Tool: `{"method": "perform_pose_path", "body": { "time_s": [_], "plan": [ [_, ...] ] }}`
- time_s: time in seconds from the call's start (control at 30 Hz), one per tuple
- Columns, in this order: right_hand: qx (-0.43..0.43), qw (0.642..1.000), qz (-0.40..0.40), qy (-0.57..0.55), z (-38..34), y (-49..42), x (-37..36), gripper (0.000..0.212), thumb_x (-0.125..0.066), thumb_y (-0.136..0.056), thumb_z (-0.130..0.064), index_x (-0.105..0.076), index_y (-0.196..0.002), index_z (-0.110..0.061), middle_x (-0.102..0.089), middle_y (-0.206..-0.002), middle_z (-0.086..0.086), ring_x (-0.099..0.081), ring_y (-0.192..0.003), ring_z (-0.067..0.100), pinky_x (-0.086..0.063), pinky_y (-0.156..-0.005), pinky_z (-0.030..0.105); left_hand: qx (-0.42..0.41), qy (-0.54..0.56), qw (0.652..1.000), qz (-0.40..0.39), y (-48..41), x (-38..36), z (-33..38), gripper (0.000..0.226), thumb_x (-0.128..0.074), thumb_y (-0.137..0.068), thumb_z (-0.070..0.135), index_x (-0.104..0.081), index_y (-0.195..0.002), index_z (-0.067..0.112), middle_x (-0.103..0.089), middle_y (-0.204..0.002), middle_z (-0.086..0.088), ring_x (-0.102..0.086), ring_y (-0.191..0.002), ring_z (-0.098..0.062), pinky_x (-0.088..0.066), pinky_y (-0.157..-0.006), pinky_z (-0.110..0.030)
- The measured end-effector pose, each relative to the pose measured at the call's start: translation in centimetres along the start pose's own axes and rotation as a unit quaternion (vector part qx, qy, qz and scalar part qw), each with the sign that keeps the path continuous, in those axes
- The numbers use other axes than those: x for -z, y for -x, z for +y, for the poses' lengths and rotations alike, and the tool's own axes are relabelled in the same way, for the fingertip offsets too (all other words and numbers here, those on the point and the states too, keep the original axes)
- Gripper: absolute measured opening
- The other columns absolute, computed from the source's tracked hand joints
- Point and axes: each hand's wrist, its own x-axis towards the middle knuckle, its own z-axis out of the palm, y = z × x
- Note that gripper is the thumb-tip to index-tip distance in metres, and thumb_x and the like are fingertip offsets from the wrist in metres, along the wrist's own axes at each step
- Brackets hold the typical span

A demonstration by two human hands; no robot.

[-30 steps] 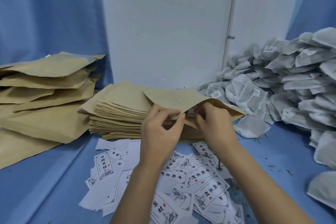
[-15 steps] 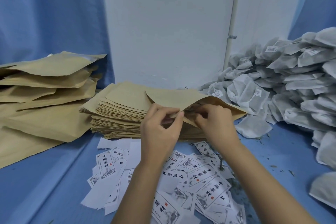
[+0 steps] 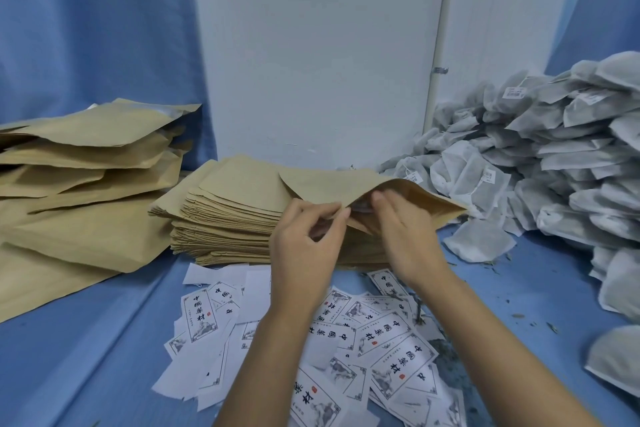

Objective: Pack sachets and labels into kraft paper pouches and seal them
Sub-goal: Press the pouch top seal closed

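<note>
While the left hand (image 3: 304,251) is pinching the top lip of the kraft pouch (image 3: 329,184) sitting on the pouch stack (image 3: 232,218), the right hand (image 3: 405,236) is poking fingers inside, grip's unclear tbh.

Soft, even, cool light fills the scene — no glare, even on the white wall panel (image 3: 311,45). Shadows are faint: a dim band under the pouch stack (image 3: 235,218) and beneath the forearms (image 3: 263,357) on the labels (image 3: 391,340); the mouth of the lifted pouch (image 3: 329,184) is dark inside. Wide-angle bending bows the edges — the wall pipe (image 3: 438,97) tilts off vertical. Label print near centre reads sharp, corners soften
</note>
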Motion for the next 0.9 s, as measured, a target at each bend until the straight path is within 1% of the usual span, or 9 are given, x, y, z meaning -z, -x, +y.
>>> {"method": "perform_pose_path", "body": {
  "time_s": [0.03, 0.1, 0.2, 0.3, 0.37, 0.43, 0.53, 0.7, 0.9],
  "plan": [
    [0.022, 0.996, 0.068, -0.044, -0.2, 0.2, -0.1, 0.033, -0.037, -0.098, -0.035, -0.062, -0.08, -0.022, -0.068, -0.079, -0.005, -0.062, -0.078, 0.017, -0.044, -0.069, 0.033, 0.024, 0.004, 1.0, 0.004, -0.2, 0.0, 0.0, 0.011, -0.074, -0.08, 0.014, -0.075, -0.091, 0.013, -0.061, -0.086, 0.01, -0.059, -0.082, 0.009, -0.041, -0.07, -0.002],
    [0.064, 0.982, 0.109, -0.139, -0.4, 0.6, -0.1, 0.036, -0.04, -0.089, -0.032, -0.06, -0.063, -0.018, -0.06, -0.054, -0.001, -0.055, -0.053, 0.015, -0.042, -0.053, 0.029, 0.075, 0.014, 0.997, 0.013, -0.4, 0.1, 0.0, 0.009, -0.074, -0.08, 0.02, -0.075, -0.089, 0.018, -0.063, -0.089, 0.011, -0.058, -0.084, 0.011, -0.039, -0.07, 0.0],
    [0.008, 0.98, -0.053, -0.191, -0.8, 1.2, -0.8, 0.048, -0.041, -0.085, -0.035, -0.057, -0.048, -0.01, -0.047, -0.037, 0.004, -0.039, -0.035, 0.016, -0.033, -0.042, 0.021, 0.197, 0.103, 0.974, 0.048, -0.9, 0.0, 0.1, 0.006, -0.073, -0.081, 0.026, -0.073, -0.08, 0.02, -0.07, -0.086, 0.007, -0.064, -0.08, 0.003, -0.045, -0.071, -0.007],
    [-0.11, 0.946, -0.248, -0.178, -0.5, 1.8, -2.2, 0.056, -0.04, -0.089, -0.052, -0.067, -0.069, -0.007, -0.062, -0.053, 0.01, -0.047, -0.034, 0.021, -0.035, -0.04, 0.02, 0.369, 0.289, 0.878, 0.101, -1.3, -0.2, 0.4, 0.009, -0.073, -0.08, 0.009, -0.064, -0.08, 0.008, -0.069, -0.074, -0.004, -0.067, -0.063, -0.006, -0.052, -0.059, -0.015],
    [-0.112, 0.952, -0.267, -0.105, -0.1, 2.2, -3.2, 0.06, -0.036, -0.093, -0.062, -0.065, -0.079, -0.012, -0.067, -0.063, 0.008, -0.054, -0.042, 0.02, -0.039, -0.045, 0.022, 0.448, 0.349, 0.818, 0.09, -1.4, 0.0, 0.4, 0.017, -0.07, -0.079, -0.003, -0.058, -0.086, 0.005, -0.067, -0.075, -0.009, -0.067, -0.057, -0.009, -0.052, -0.049, -0.017],
    [-0.112, 0.965, -0.218, -0.091, 0.1, 2.5, -4.0, 0.06, -0.035, -0.09, -0.068, -0.059, -0.066, -0.019, -0.058, -0.051, 0.0, -0.05, -0.043, 0.015, -0.037, -0.05, 0.025, 0.498, 0.371, 0.783, 0.034, -1.5, 0.3, 0.5, 0.013, -0.066, -0.081, -0.005, -0.059, -0.092, 0.0, -0.067, -0.072, -0.011, -0.067, -0.054, -0.011, -0.051, -0.046, -0.017],
    [-0.204, 0.945, -0.068, -0.245, -0.4, 2.2, -4.0, 0.045, -0.054, -0.091, -0.046, -0.054, -0.054, -0.021, -0.047, -0.043, -0.008, -0.039, -0.039, 0.007, -0.032, -0.044, 0.02, 0.53, 0.307, 0.786, -0.082, -1.2, 0.3, 0.5, 0.014, -0.063, -0.086, 0.005, -0.06, -0.073, 0.001, -0.055, -0.052, -0.004, -0.049, -0.037, -0.005, -0.039, -0.036, -0.011],
    [-0.344, 0.836, -0.032, -0.427, -1.0, 2.0, -3.8, 0.047, -0.051, -0.089, -0.024, -0.044, -0.042, -0.017, -0.033, -0.037, -0.004, -0.018, -0.031, 0.008, -0.013, -0.033, 0.016, 0.534, 0.28, 0.785, -0.141, -1.3, -0.1, 0.7, 0.024, -0.059, -0.087, 0.004, -0.055, -0.063, 0.002, -0.043, -0.045, 0.0, -0.037, -0.034, -0.005, -0.025, -0.032, -0.012],
    [-0.326, 0.859, -0.013, -0.394, -0.9, 2.3, -4.4, 0.033, -0.043, -0.087, -0.012, -0.043, -0.054, -0.009, -0.038, -0.039, 0.0, -0.024, -0.03, 0.009, -0.018, -0.036, 0.016, 0.534, 0.256, 0.792, -0.147, -1.1, 0.0, 0.5, 0.027, -0.055, -0.085, -0.001, -0.051, -0.059, 0.003, -0.044, -0.042, -0.001, -0.037, -0.032, -0.006, -0.024, -0.031, -0.013]
  ]
}}
